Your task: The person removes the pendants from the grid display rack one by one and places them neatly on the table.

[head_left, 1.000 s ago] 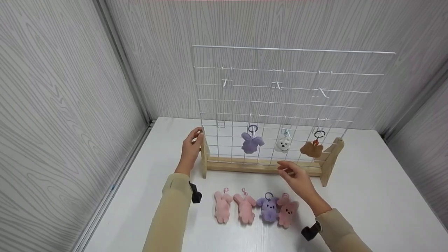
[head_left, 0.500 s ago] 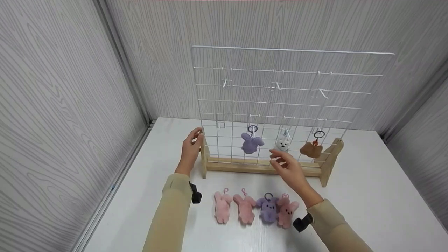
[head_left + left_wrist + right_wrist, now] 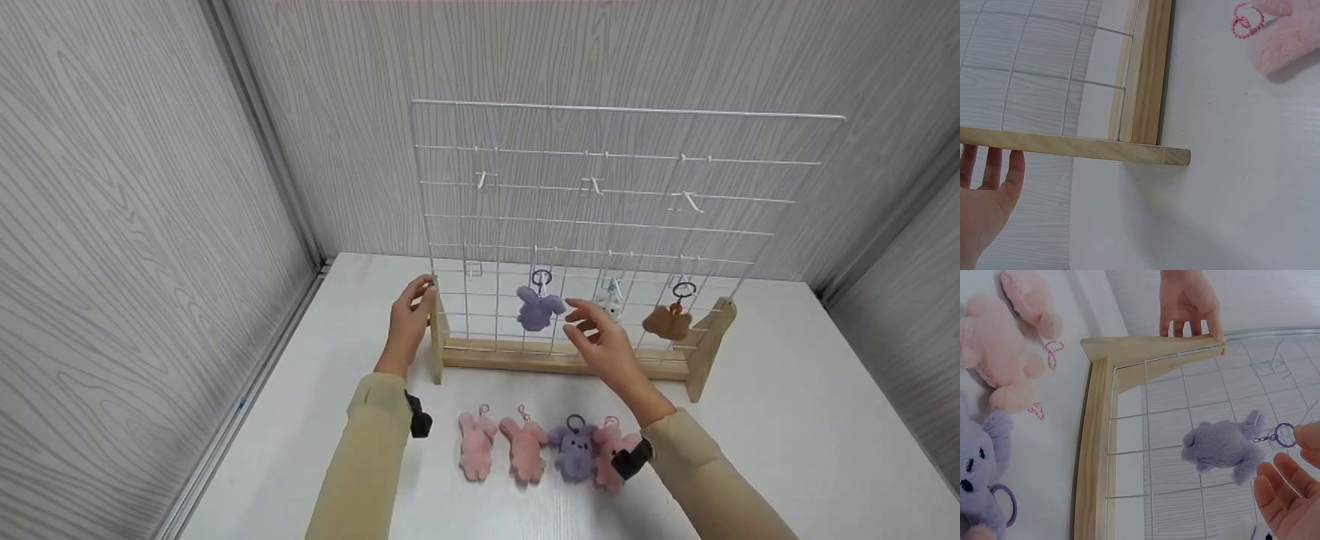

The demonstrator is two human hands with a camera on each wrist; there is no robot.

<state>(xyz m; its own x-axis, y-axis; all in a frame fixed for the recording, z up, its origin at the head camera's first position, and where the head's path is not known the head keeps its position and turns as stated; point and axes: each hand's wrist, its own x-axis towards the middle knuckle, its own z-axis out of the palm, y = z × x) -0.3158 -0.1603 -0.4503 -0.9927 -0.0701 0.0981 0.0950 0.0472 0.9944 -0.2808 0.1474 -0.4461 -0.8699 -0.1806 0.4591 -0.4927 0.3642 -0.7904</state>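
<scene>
My left hand grips the upper end of the left wooden post of a white wire grid rack. In the left wrist view several fingertips lie against the post's outer face. My right hand, fingers apart and slightly bent, holds nothing beside a hanging purple plush keychain. In the right wrist view its thumb is right by the keychain's purple ring, with the fingertips close to an ear. A white plush keychain, partly hidden behind my right hand, and a brown one hang farther right.
On the white table before the rack lie two pink plush keychains face down, a purple one and another pink one, partly covered by the right wrist camera. Bare hooks stick out of the upper grid.
My right hand has moved left and up from the rack's base rail to the hanging purple plush, passing in front of the white one. The left hand has stayed on the post.
</scene>
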